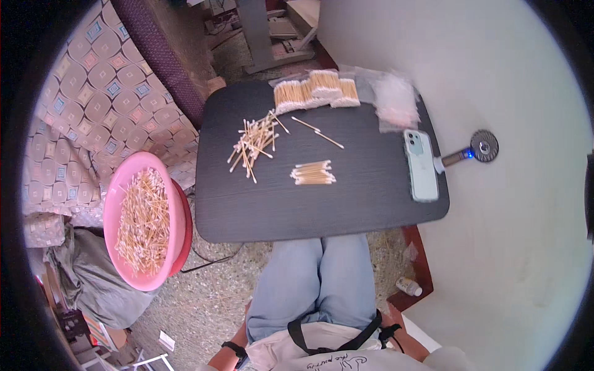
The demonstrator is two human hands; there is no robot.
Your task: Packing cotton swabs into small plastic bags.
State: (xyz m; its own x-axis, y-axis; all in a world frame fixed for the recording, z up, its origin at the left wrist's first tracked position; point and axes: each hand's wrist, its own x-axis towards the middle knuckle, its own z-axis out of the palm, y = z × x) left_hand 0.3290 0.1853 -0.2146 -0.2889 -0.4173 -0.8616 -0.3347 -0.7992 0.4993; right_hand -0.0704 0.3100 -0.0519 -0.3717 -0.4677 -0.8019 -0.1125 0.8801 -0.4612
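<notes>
Both my arms hang down beside my thighs, away from the table. Of my left hand (pixel 242 332) only a sliver shows past the dark wristband, with its fingers hidden by my leg. My right hand (pixel 389 318) is likewise mostly out of sight beside the other thigh, fingers hidden. On the black table (pixel 260 213) in front of me lies a small neat row of cotton swabs (pixel 313 173). A loose heap of cotton swabs (pixel 255 143) is to its left, and two single swabs (pixel 317 132) lie beyond it. Bagged bundles of cotton swabs (pixel 315 91) rest along the far edge.
A pink basin (pixel 177 213) full of loose swabs stands left of the table. Clear plastic bags (pixel 396 102) lie at the far right corner, near a phone (pixel 422 170) and a small fan (pixel 484 146). A wall (pixel 513 222) closes the right side; a bottle (pixel 408 286) lies below.
</notes>
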